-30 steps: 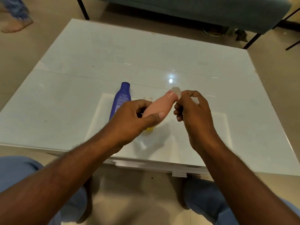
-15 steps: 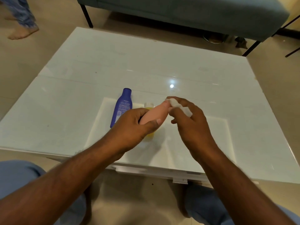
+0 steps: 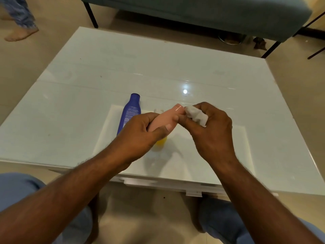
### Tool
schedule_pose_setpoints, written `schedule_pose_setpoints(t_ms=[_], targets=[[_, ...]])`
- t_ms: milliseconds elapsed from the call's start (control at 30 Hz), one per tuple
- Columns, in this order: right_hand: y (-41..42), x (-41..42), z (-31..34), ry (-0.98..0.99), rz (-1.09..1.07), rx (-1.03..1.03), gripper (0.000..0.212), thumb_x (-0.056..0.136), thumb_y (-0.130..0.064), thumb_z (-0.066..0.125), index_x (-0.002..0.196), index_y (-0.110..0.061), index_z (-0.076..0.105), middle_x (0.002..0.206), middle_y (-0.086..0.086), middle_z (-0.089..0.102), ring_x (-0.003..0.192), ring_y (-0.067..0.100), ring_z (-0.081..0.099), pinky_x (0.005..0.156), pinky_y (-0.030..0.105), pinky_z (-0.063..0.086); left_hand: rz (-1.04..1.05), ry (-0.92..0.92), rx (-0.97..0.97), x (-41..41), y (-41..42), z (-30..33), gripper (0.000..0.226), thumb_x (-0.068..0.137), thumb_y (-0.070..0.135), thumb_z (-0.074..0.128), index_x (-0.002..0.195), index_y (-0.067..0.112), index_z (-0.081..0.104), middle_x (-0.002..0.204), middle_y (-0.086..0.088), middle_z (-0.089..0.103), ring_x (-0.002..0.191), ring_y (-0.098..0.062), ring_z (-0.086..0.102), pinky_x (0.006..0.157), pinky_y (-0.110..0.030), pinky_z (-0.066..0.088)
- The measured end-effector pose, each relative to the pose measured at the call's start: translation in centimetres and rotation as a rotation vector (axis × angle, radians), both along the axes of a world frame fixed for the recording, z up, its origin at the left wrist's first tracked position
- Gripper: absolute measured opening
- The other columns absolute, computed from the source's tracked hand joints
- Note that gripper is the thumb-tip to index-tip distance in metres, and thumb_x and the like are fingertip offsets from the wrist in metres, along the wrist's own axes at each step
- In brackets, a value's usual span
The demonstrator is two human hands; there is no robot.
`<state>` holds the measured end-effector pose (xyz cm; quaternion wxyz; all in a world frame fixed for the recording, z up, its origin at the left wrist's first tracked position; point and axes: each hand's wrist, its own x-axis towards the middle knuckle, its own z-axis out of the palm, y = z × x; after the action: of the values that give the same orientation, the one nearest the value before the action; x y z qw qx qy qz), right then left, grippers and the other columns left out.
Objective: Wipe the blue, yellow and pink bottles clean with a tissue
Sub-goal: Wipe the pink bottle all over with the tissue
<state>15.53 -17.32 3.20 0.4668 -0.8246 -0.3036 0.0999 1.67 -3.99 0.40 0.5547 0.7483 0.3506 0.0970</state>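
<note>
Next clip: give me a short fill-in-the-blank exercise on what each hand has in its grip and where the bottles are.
1. The left hand holds the ____ bottle above the table.
2. The right hand has a crumpled ____ in its grip.
3. The blue bottle lies on its ____ on the table.
4. The yellow bottle is mostly hidden under the ____ hand.

Missing words: pink; tissue; side; left

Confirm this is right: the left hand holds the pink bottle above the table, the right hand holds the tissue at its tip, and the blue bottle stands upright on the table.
Not quite. The head view shows the blue bottle lying on its side on the table, not upright. The rest holds: the left hand grips the pink bottle, and the right hand holds the tissue at its tip.
</note>
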Motion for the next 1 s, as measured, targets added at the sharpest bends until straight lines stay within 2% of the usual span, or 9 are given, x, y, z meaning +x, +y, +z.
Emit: schedule_pose_setpoints(t_ms=[67, 167, 233, 400, 533, 733, 833, 900, 1000], targets=[[0.2, -0.35, 0.04, 0.004, 0.074, -0.045, 0.021, 0.098, -0.038, 0.076, 0.114, -0.024, 0.077, 0.108, -0.009, 0.078, 0.096, -0.001, 0.069, 0.081, 0.003, 0.048, -0.023, 0.001, 0.004, 0.05, -0.14, 0.07, 0.046, 0.094, 0.051, 0.066, 0.134, 0.029, 0.063, 0.112, 0.012, 0.069, 0.1, -0.012, 0.067, 0.079, -0.023, 0.057], [0.34, -0.84, 0.16, 0.056, 0.21, -0.167, 0.035, 0.103, -0.041, 0.068, 0.134, -0.024, 0.071, 0.127, -0.005, 0.075, 0.116, 0.01, 0.069, 0.105, 0.028, 0.054, -0.061, 0.014, 0.039, -0.06, -0.68, 0.07, 0.044, 0.094, 0.053, 0.065, 0.132, 0.033, 0.064, 0.111, 0.015, 0.07, 0.099, -0.01, 0.068, 0.08, -0.022, 0.058], [0.23, -0.72, 0.33, 0.079, 0.179, -0.125, 0.035, 0.096, -0.04, 0.078, 0.125, -0.021, 0.076, 0.117, -0.003, 0.078, 0.109, 0.014, 0.072, 0.098, 0.036, 0.058, -0.069, 0.022, 0.055, -0.2, -0.82, -0.02, 0.047, 0.094, 0.053, 0.065, 0.135, 0.031, 0.063, 0.116, 0.011, 0.07, 0.103, -0.013, 0.068, 0.087, -0.029, 0.061], [-0.01, -0.42, 0.14, 0.036, 0.039, -0.069, 0.038, 0.083, -0.044, 0.09, 0.098, -0.014, 0.071, 0.093, 0.0, 0.073, 0.086, 0.017, 0.067, 0.073, 0.026, 0.052, -0.079, 0.038, 0.083, -0.35, -0.68, -0.06, 0.05, 0.095, 0.052, 0.065, 0.141, 0.031, 0.06, 0.124, 0.009, 0.069, 0.109, -0.016, 0.067, 0.098, -0.039, 0.059], [0.15, -0.65, -0.07, 0.089, 0.192, -0.222, 0.047, 0.1, -0.044, 0.072, 0.14, -0.02, 0.069, 0.137, 0.0, 0.072, 0.126, 0.017, 0.067, 0.111, 0.038, 0.053, -0.066, 0.05, 0.102, -0.14, -0.77, -0.26, 0.049, 0.095, 0.052, 0.065, 0.139, 0.031, 0.061, 0.122, 0.01, 0.068, 0.105, -0.013, 0.066, 0.091, -0.028, 0.058], [-0.25, -0.08, 0.33, 0.021, 0.078, -0.168, 0.037, 0.085, -0.049, 0.086, 0.099, -0.019, 0.072, 0.096, -0.003, 0.074, 0.087, 0.011, 0.068, 0.07, 0.021, 0.05, -0.093, 0.076, 0.097, -0.27, -0.91, -0.46, 0.049, 0.095, 0.055, 0.063, 0.136, 0.028, 0.062, 0.117, 0.008, 0.07, 0.101, -0.015, 0.068, 0.092, -0.035, 0.062], [-0.01, -0.78, 0.24, -0.029, 0.176, -0.251, 0.041, 0.099, -0.048, 0.072, 0.128, -0.019, 0.071, 0.123, -0.001, 0.075, 0.109, 0.015, 0.069, 0.094, 0.028, 0.056, -0.069, 0.08, 0.06, -0.04, -0.78, -0.33, 0.049, 0.094, 0.057, 0.06, 0.132, 0.027, 0.064, 0.113, 0.006, 0.071, 0.097, -0.016, 0.07, 0.084, -0.027, 0.061], [-0.01, -1.0, 0.34, -0.09, 0.243, -0.322, 0.047, 0.106, -0.041, 0.062, 0.146, -0.018, 0.061, 0.144, 0.002, 0.067, 0.134, 0.02, 0.061, 0.114, 0.033, 0.048, -0.077, 0.049, 0.014, 0.01, -0.66, -0.25, 0.043, 0.093, 0.058, 0.06, 0.125, 0.03, 0.068, 0.108, 0.01, 0.073, 0.094, -0.014, 0.071, 0.075, -0.021, 0.06], [-0.37, -0.85, 0.84, -0.003, 0.245, -0.259, 0.06, 0.105, -0.034, 0.061, 0.161, -0.025, 0.044, 0.166, -0.005, 0.046, 0.153, 0.013, 0.042, 0.125, 0.031, 0.034, -0.068, -0.02, -0.074, -0.05, -0.37, 0.05, 0.032, 0.094, 0.058, 0.061, 0.111, 0.033, 0.073, 0.097, 0.013, 0.076, 0.089, -0.005, 0.072, 0.066, -0.018, 0.059]])
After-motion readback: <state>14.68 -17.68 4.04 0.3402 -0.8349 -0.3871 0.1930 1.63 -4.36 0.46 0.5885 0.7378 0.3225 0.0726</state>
